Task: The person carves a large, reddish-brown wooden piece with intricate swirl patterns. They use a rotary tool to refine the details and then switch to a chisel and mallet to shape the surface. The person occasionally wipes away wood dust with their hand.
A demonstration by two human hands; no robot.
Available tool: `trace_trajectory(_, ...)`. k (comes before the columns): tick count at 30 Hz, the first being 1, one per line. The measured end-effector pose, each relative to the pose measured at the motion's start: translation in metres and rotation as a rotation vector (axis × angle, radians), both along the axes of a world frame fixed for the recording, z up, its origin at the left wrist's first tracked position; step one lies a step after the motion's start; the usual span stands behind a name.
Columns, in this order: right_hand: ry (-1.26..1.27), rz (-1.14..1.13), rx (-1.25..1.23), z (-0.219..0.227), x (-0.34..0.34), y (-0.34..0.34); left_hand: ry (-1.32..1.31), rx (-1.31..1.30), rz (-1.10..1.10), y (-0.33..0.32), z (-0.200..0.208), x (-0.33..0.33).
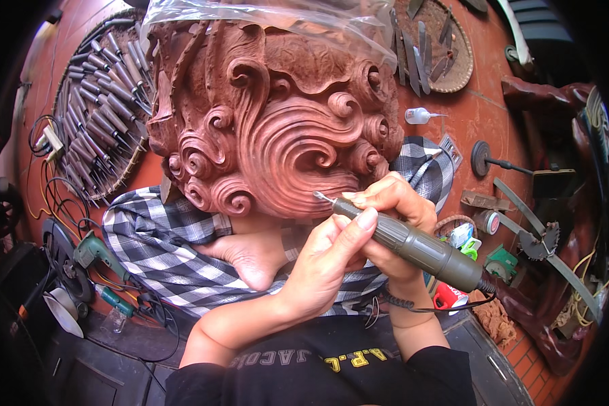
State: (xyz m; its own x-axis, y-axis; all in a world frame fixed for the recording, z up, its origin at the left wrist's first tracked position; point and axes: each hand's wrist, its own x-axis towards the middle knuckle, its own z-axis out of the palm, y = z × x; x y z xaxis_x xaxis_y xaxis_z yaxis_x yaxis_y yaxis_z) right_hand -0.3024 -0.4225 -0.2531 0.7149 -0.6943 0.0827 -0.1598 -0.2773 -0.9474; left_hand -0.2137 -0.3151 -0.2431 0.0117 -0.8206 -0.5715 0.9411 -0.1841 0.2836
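A large reddish-brown wood carving (287, 128) with deep swirls and curled scrolls stands in front of my crossed legs. Both hands are closed around a dark olive rotary carving handpiece (419, 247), whose cord leaves its rear end at the lower right. My right hand (404, 206) grips it near the front from the far side. From the near side, my left hand (326, 254) presses its thumb along the body, its other fingers partly hidden. The metal bit (323, 197) points up-left at the carving's lower edge; whether it touches the wood I cannot tell.
Left of the carving, a round basket (137, 162) holds many wooden-handled chisels (105, 118). Another tray (461, 74) with flat blades lies at the far right. A small white bottle (418, 116), a green power tool (95, 254), cords and a red cup (448, 298) surround me. Clear plastic (271, 13) covers the carving's top.
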Motion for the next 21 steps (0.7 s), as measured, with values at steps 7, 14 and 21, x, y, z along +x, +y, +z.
trace_trajectory(7,-0.050,0.023,0.065,-0.004,-0.012,-0.010,0.041,0.020,0.059,-0.014,0.004,-0.015)
trace_trajectory(14,-0.161,0.074,0.304,-0.005,-0.017,-0.021,-0.065,0.016,0.079,-0.021,0.002,-0.025)
trace_trajectory(21,-0.154,0.068,0.383,-0.012,-0.023,-0.027,0.057,-0.013,-0.016,-0.025,0.000,-0.018)
